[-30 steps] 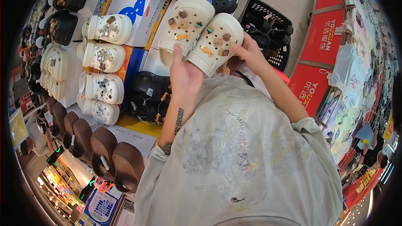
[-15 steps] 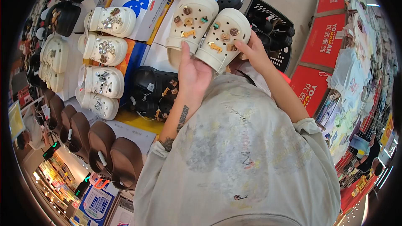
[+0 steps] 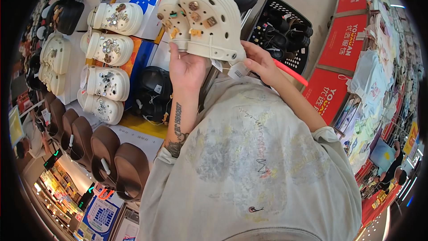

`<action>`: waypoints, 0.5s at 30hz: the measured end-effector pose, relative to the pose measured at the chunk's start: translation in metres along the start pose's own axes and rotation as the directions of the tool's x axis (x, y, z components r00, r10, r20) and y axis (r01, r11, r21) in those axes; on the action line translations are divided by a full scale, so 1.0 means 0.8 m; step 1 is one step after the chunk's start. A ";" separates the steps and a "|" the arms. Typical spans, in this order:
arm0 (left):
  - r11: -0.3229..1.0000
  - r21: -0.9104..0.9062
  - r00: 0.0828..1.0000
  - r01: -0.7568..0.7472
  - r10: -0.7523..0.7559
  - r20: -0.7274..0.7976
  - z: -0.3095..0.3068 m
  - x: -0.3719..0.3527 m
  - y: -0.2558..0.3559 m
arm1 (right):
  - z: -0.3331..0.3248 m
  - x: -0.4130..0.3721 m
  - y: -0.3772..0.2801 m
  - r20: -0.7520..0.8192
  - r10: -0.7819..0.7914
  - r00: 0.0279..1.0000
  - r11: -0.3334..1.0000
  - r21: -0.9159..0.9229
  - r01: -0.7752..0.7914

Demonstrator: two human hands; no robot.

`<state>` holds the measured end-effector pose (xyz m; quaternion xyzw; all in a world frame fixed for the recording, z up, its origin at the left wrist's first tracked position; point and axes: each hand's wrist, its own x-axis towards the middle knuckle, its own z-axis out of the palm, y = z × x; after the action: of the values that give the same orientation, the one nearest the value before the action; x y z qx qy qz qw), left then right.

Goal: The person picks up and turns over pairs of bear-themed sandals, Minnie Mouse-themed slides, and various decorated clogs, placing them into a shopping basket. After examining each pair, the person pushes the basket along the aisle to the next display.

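Observation:
A pair of white clogs with small brown and yellow charms is held up, tilted to the side, above the shoe display. My left hand, palm up, supports the pair from below, its thumb against the nearer end. At the heel strap on the right, my right hand has its fingers bent around a white paper tag that hangs on a string from the clogs. Part of the right fingertips is hidden behind the heel.
White clogs with silver charms stand in a column on the left, black clogs beside them. Brown slippers line the lower left. A black basket holding dark shoes and red-fronted clothing racks are on the right.
The clogs have turned from facing up to a side-on tilt and shifted slightly left. My right hand has moved from the clog's side to the tag at the heel.

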<state>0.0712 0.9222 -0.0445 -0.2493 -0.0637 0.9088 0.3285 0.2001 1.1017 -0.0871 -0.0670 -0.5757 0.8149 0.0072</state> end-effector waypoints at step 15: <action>0.994 -0.105 0.991 -0.027 0.041 0.127 -0.003 0.000 0.008 | -0.005 -0.001 -0.001 0.009 0.040 0.999 0.992 0.118 -0.041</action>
<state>0.0690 0.9172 -0.0484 -0.2076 -0.1272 0.9240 0.2948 0.2015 1.1057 -0.0874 -0.0753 -0.5252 0.8476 -0.0073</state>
